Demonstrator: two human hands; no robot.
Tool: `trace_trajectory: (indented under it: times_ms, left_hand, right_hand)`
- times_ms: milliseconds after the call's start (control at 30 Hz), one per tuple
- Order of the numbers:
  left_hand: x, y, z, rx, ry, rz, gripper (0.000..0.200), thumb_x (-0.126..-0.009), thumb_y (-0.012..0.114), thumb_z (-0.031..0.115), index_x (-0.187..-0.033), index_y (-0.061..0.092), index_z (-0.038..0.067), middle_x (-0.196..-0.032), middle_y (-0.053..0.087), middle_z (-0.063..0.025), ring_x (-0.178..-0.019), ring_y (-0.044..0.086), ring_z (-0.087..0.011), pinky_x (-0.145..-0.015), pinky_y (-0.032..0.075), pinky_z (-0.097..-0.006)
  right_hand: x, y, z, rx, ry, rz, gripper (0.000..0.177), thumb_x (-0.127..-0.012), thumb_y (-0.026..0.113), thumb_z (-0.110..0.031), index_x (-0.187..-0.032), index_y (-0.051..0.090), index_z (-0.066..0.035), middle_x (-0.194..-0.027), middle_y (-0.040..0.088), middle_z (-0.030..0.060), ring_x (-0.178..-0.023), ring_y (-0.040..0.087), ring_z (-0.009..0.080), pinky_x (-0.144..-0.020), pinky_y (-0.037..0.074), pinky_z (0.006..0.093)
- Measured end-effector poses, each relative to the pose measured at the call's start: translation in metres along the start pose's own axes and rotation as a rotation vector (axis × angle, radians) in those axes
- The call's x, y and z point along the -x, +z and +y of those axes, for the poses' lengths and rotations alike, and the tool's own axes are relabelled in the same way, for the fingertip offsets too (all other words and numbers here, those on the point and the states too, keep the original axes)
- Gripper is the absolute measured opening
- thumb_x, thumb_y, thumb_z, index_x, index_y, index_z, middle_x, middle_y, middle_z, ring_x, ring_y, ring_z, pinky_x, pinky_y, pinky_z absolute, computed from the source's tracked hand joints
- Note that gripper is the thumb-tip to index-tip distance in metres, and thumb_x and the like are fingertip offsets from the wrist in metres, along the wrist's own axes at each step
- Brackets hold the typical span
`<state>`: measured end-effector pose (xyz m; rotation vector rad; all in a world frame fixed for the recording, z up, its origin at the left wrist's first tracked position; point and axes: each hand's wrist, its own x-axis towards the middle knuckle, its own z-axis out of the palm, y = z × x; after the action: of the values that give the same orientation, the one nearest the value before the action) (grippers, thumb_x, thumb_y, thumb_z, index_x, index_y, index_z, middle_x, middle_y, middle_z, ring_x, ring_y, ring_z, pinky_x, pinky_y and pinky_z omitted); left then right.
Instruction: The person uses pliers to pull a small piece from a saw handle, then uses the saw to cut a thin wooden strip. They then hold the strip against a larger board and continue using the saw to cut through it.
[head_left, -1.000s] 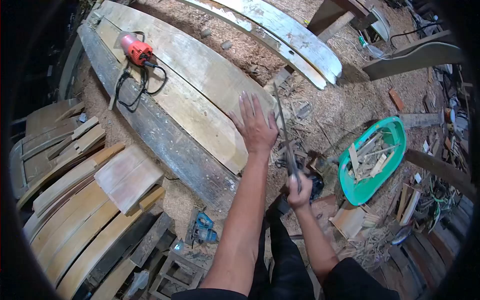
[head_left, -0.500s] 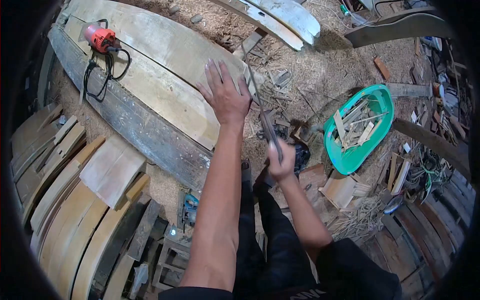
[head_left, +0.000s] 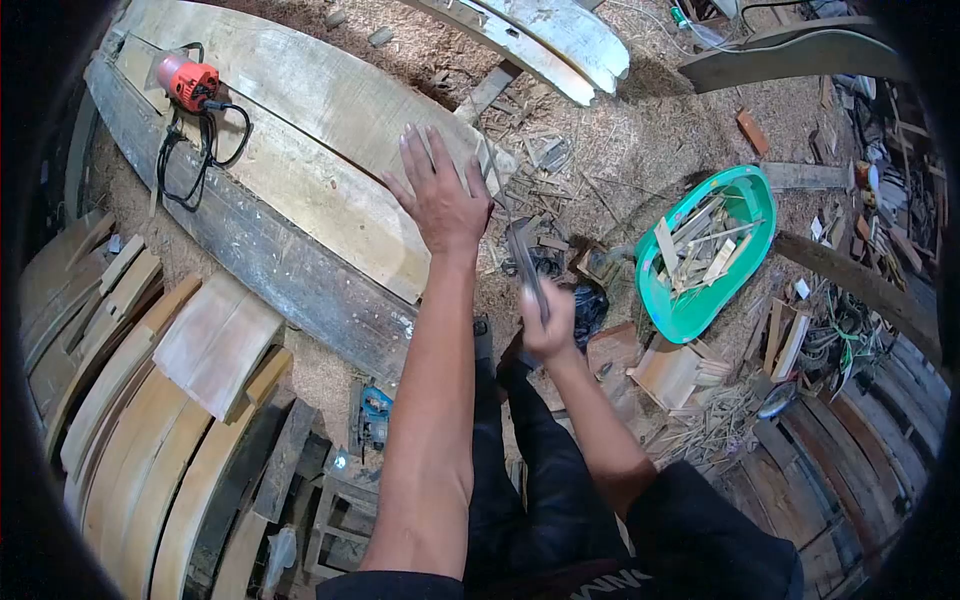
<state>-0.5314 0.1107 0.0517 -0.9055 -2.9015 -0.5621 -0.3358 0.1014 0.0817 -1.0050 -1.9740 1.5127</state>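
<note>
My left hand lies with spread fingers on the right end of a wide pale wooden board, pressing on its surface. In my right hand is a handsaw, seen nearly edge-on, my fingers wrapped round its handle. Its thin blade reaches up along the board's right end, just right of my left hand. Whether the teeth touch the wood is hard to make out. Beside this board lies a second pale plank, and below it a grey, weathered plank.
A red power tool with a black cord rests on the boards at upper left. On the sawdust-covered floor to the right stands a green tub of wood scraps. Curved planks are stacked at lower left, near a blue power tool.
The handsaw has been drawn back towards my body, its tip now lower in view. My left hand stays on the board. The whole view has shifted slightly.
</note>
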Motion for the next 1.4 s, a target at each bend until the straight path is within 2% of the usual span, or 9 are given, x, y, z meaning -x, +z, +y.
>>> trace_trajectory:
  times_ms: [100, 233, 433, 567, 767, 900, 1100, 1267, 1400]
  left_hand:
    - [-0.001, -0.001, -0.001, 0.002, -0.004, -0.016, 0.063, -0.096, 0.052, 0.037, -0.148, 0.038, 0.004, -0.158, 0.028, -0.0191, -0.147, 0.024, -0.0337, -0.117, 0.009, -0.0612]
    - [0.001, -0.001, -0.002, -0.001, 0.009, -0.004, 0.063, -0.096, 0.051, 0.037, -0.148, 0.038, 0.004, -0.158, 0.028, -0.0185, -0.148, 0.024, -0.0337, -0.117, 0.008, -0.0611]
    - [-0.004, -0.003, 0.001, -0.004, 0.002, 0.017, 0.063, -0.095, 0.052, 0.036, -0.148, 0.039, 0.004, -0.158, 0.029, -0.0183, -0.147, 0.024, -0.034, -0.118, 0.008, -0.0605]
    - [0.0, -0.003, 0.001, -0.001, -0.003, 0.002, 0.063, -0.094, 0.053, 0.035, -0.148, 0.038, 0.004, -0.158, 0.028, -0.0181, -0.147, 0.024, -0.034, -0.118, 0.008, -0.0596]
    - [-0.009, 0.001, 0.0, -0.016, 0.001, 0.018, 0.064, -0.094, 0.053, 0.035, -0.148, 0.039, 0.004, -0.158, 0.029, -0.0177, -0.147, 0.025, -0.033, -0.118, 0.007, -0.0596]
    - [0.0, 0.001, -0.001, 0.014, -0.005, 0.004, 0.064, -0.094, 0.053, 0.036, -0.148, 0.039, 0.004, -0.158, 0.029, -0.0177, -0.147, 0.024, -0.0331, -0.118, 0.007, -0.0602]
    - [-0.001, 0.0, 0.001, -0.002, 0.01, 0.021, 0.064, -0.094, 0.053, 0.036, -0.148, 0.039, 0.004, -0.158, 0.029, -0.018, -0.147, 0.025, -0.0338, -0.118, 0.007, -0.0594]
    - [0.003, -0.001, -0.001, -0.001, -0.008, -0.003, 0.064, -0.095, 0.052, 0.037, -0.148, 0.039, 0.005, -0.158, 0.029, -0.018, -0.147, 0.024, -0.0337, -0.118, 0.006, -0.0592]
    - [-0.001, 0.0, 0.001, 0.007, 0.0, 0.018, 0.063, -0.095, 0.052, 0.037, -0.146, 0.041, 0.004, -0.158, 0.029, -0.0179, -0.147, 0.024, -0.0336, -0.118, 0.006, -0.059]
  right_hand:
    - [0.022, -0.013, -0.006, -0.093, 0.069, -0.014, 0.022, -0.091, 0.057, -0.018, -0.078, 0.059, -0.001, -0.055, 0.048, 0.0096, -0.049, 0.054, 0.0208, -0.051, 0.044, 0.034]
    - [-0.042, 0.003, -0.015, -0.094, 0.142, -0.032, 0.026, -0.092, 0.056, -0.021, -0.076, 0.056, -0.001, -0.055, 0.045, 0.0082, -0.048, 0.051, 0.0174, -0.05, 0.041, 0.0346]
    - [0.024, -0.015, -0.017, -0.124, 0.165, 0.004, 0.026, -0.092, 0.056, -0.02, -0.076, 0.056, 0.0, -0.056, 0.047, 0.0067, -0.052, 0.051, 0.0135, -0.05, 0.041, 0.0339]
    - [-0.043, 0.005, -0.016, -0.08, 0.152, -0.034, 0.025, -0.092, 0.055, -0.02, -0.076, 0.057, -0.001, -0.056, 0.046, 0.009, -0.051, 0.051, 0.0149, -0.05, 0.04, 0.0329]
    - [0.034, -0.016, -0.004, -0.174, 0.148, 0.016, 0.026, -0.092, 0.055, -0.02, -0.077, 0.058, 0.001, -0.056, 0.049, 0.0083, -0.049, 0.05, 0.0144, -0.049, 0.04, 0.0306]
    - [-0.032, 0.01, -0.005, -0.02, 0.012, -0.021, 0.025, -0.093, 0.056, -0.02, -0.081, 0.061, 0.001, -0.055, 0.051, 0.0076, -0.048, 0.055, 0.0167, -0.05, 0.044, 0.0321]
    - [0.014, -0.011, -0.013, -0.089, 0.113, 0.0, 0.023, -0.091, 0.057, -0.02, -0.079, 0.06, -0.002, -0.054, 0.048, 0.0074, -0.049, 0.054, 0.0166, -0.05, 0.043, 0.0327]
    - [-0.051, 0.009, -0.015, -0.045, 0.135, -0.017, 0.025, -0.092, 0.056, -0.022, -0.077, 0.059, -0.002, -0.054, 0.049, 0.0082, -0.048, 0.051, 0.0159, -0.048, 0.041, 0.0335]
    - [0.02, -0.008, -0.002, -0.043, 0.028, -0.014, 0.021, -0.09, 0.058, -0.018, -0.078, 0.06, -0.001, -0.055, 0.05, 0.009, -0.049, 0.054, 0.016, -0.049, 0.043, 0.0318]
